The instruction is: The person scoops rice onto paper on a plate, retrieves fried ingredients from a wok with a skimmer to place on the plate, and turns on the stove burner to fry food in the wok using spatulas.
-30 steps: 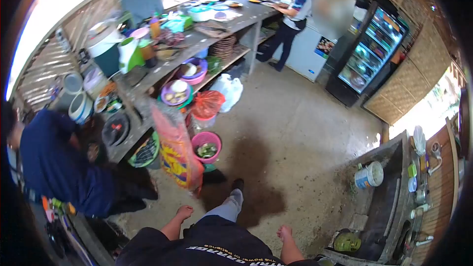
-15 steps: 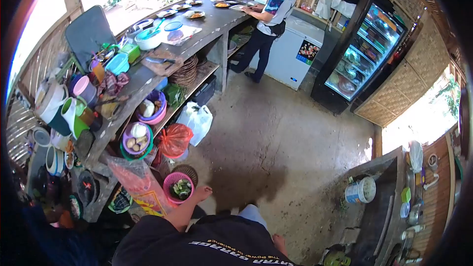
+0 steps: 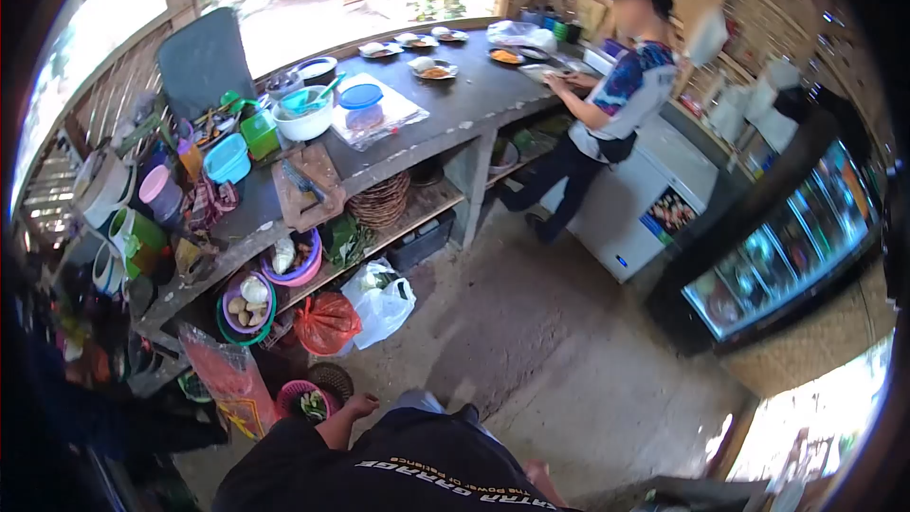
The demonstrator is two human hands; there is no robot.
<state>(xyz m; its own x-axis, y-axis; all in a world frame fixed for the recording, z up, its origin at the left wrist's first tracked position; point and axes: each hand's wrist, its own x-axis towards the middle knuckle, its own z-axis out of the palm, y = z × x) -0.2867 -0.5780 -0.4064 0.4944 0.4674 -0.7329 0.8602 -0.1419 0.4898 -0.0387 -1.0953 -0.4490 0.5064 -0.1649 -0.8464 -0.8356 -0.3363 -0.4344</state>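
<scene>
My left hand (image 3: 361,405) hangs low beside my body, its fingers loosely curled, and nothing shows in it. Nearest to it is a pink basket (image 3: 287,398) with cut green vegetables (image 3: 313,406), apart from the hand. A dark woven basket (image 3: 332,378) stands right behind that one. At the bottom edge, only a small part of my right hand (image 3: 537,470) shows past my black shirt; its fingers are hidden.
A long counter (image 3: 417,133) carries plates of food, a white bowl (image 3: 303,121) and a knife on a cutting board (image 3: 299,199). Bags (image 3: 379,308) and basins sit below. A co-worker (image 3: 616,104) stands by the chest freezer (image 3: 621,218); a display fridge (image 3: 768,256) is at right.
My view has turned left and moved nearer the counter. The counter, co-worker and fridge appear larger, and the bucket on the right has left the view. Both my hands still hang low.
</scene>
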